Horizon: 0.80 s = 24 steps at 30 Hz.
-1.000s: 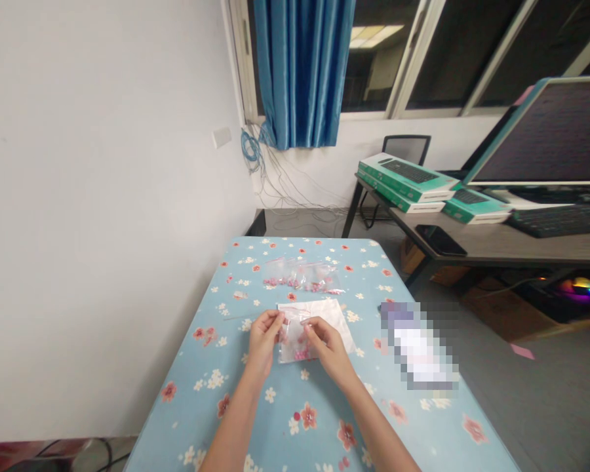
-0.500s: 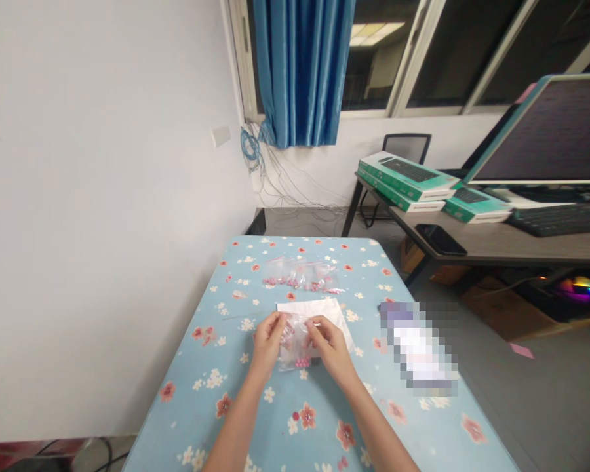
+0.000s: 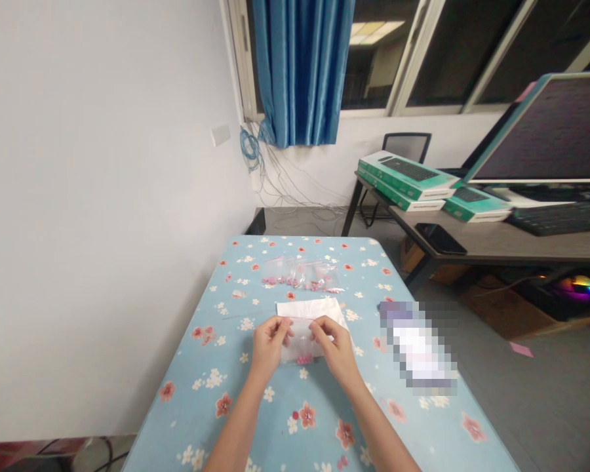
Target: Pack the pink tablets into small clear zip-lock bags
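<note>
Both hands hold one small clear plastic bag [image 3: 301, 341] just above the blue floral tablecloth [image 3: 285, 406]. My left hand [image 3: 268, 342] pinches the bag's top left corner and my right hand [image 3: 335, 344] pinches its top right. Several pink beads [image 3: 303, 359] sit at the bottom of the bag. A white sheet of paper [image 3: 309, 307] lies on the table right behind the bag.
Further back on the table lie more clear bags with pink beads [image 3: 301, 278]. A blurred-out object [image 3: 417, 347] rests near the table's right edge. A desk [image 3: 491, 242] at the right carries green boxes [image 3: 406, 178], a phone [image 3: 440, 238], a keyboard and a monitor.
Both hands have drawn the bag slightly toward me and stood it upright. The beads have dropped to the bottom of the bag.
</note>
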Available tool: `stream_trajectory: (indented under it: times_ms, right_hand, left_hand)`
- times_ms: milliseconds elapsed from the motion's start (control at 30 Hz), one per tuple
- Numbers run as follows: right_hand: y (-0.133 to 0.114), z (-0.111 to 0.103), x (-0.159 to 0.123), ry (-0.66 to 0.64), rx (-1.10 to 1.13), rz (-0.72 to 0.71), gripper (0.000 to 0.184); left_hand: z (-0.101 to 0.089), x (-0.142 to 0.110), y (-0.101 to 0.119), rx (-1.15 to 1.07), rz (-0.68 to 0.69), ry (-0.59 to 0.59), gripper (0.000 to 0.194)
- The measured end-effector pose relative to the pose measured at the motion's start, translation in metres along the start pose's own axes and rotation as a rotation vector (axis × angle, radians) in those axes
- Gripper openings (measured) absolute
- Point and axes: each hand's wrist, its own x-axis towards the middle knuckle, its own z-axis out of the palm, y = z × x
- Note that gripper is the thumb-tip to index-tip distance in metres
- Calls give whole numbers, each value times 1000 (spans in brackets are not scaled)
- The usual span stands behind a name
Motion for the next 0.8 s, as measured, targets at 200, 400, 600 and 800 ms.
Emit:
stream_trajectory:
  times_ms: [200,400,600,800]
  right_hand:
    - [0,0,1,-77,59,42,32]
    - [2,3,-1,-118,65,24,34]
    - [1,4,-1,-122,39,-11,33]
    - [5,5,-2,-118,26,-15,33]
  left_hand:
    - [0,0,2,-46,-51,-67,40]
    - [1,0,4,-48,-87,-102,34]
    - [1,-1,5,-18,-96,-87,36]
    - [2,0,5,-6,-91,-54,37]
